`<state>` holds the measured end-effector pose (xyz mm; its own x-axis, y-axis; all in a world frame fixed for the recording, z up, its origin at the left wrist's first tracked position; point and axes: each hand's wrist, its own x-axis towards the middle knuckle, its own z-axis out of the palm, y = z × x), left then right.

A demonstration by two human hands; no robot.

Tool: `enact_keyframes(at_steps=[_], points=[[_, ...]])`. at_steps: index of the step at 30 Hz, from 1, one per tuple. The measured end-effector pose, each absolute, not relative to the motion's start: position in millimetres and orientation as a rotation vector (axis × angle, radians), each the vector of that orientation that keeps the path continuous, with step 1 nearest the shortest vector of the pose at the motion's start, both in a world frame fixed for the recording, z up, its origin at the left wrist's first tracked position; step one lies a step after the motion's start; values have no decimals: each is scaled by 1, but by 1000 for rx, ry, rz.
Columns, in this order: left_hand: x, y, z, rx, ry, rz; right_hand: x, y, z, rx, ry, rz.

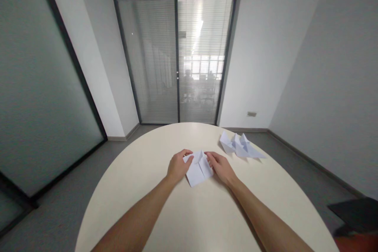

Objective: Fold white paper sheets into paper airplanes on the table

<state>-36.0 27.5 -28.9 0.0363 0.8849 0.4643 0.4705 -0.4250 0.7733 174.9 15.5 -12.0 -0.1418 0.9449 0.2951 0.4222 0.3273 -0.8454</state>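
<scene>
A partly folded sheet of white paper [198, 170] lies on the round cream table [165, 204], a little past its middle. My left hand [178, 165] rests at the sheet's left edge, its fingers curled and pinching the upper left flap. My right hand [220, 166] presses on the right edge, fingers bent down onto the paper. Both forearms reach in from the bottom of the view.
Several folded white paper boats [239, 145] sit together at the table's far right. Beyond the table are a glass sliding door with blinds [177, 59], grey floor [53, 201] and white walls. A dark object [354, 212] shows at the lower right.
</scene>
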Motion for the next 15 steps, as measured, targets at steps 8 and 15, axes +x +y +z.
enact_keyframes(at_steps=[8,15], points=[[-29,5,-8,2219,1257,1324,172,22,-16,-1117,-1572,908],[-30,9,-11,2179,1305,1362,177,29,-19,-1023,-1471,1102]])
